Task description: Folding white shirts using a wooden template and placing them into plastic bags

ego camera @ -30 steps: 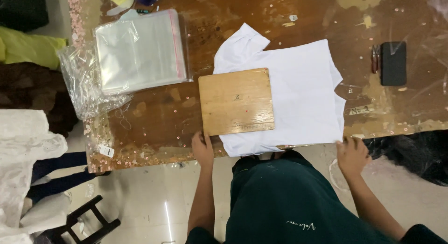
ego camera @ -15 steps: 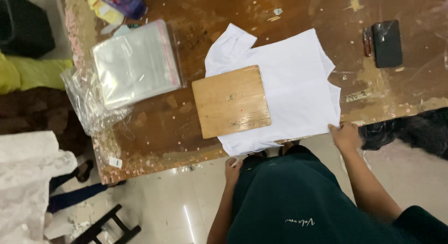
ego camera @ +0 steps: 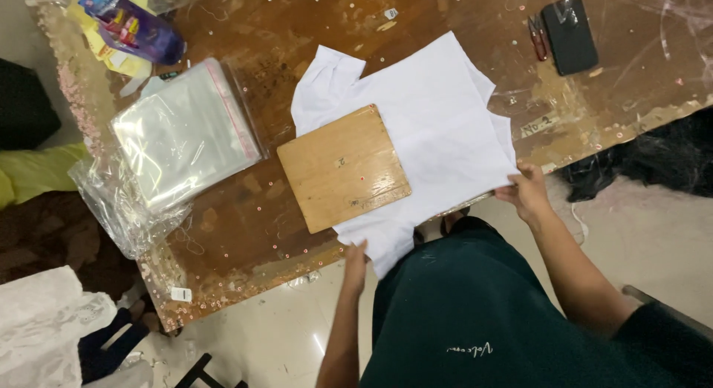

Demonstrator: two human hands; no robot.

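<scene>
Both hands now pinch the white shirt's [ego camera: 438, 128] bottom edge: left hand [ego camera: 356, 265] moved up, right hand [ego camera: 529, 193] too. Scratched brown desk [ego camera: 460, 17], shiny floor [ego camera: 275, 336].

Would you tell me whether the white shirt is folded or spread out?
Mostly spread: the shirt lies flat under the board, one sleeve out, hem overhanging the table.

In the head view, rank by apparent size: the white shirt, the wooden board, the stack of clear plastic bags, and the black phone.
1. White fabric shirt, spread on the table, largest.
2. and 3. Stack of clear plastic bags and rectangular wooden board: too alike to rank.
4. Black rectangular phone, smallest.
</scene>
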